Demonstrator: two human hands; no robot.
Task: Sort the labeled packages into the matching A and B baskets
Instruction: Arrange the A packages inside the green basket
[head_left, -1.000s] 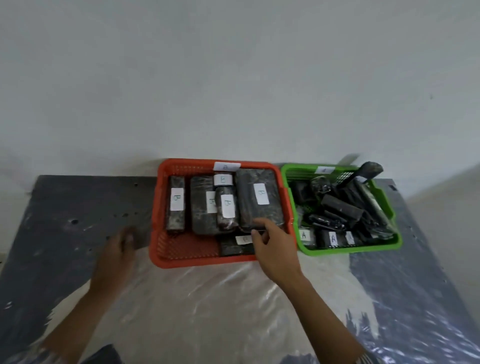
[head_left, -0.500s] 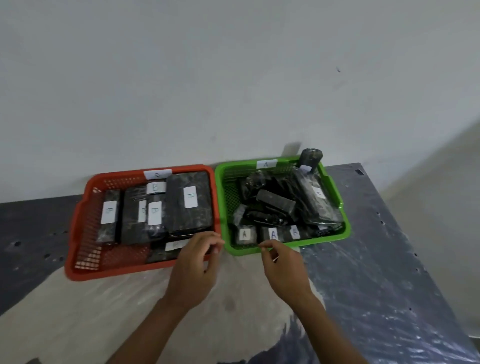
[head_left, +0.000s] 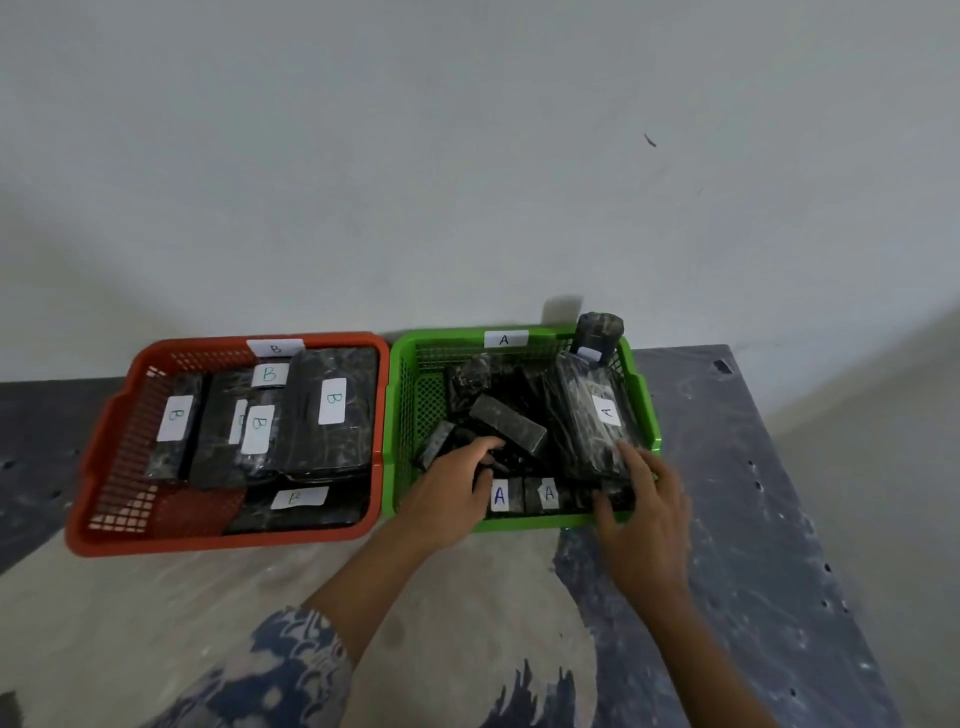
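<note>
Both hands reached into green plastic mesh basket (head_left: 643, 395) tagged A. Left hand (head_left: 453, 486) lay over dark wrapped packages near front left, fingers bent; grip impossible to tell. Right hand (head_left: 642, 506) touched long black wrapped package with white A label (head_left: 587, 415), fingers loosely spread. Orange plastic mesh basket (head_left: 111, 415) tagged B stood touching its left side, holding black wrapped packages with white B labels (head_left: 332, 410). Both on grey paint-smeared table (head_left: 753, 519).
</note>
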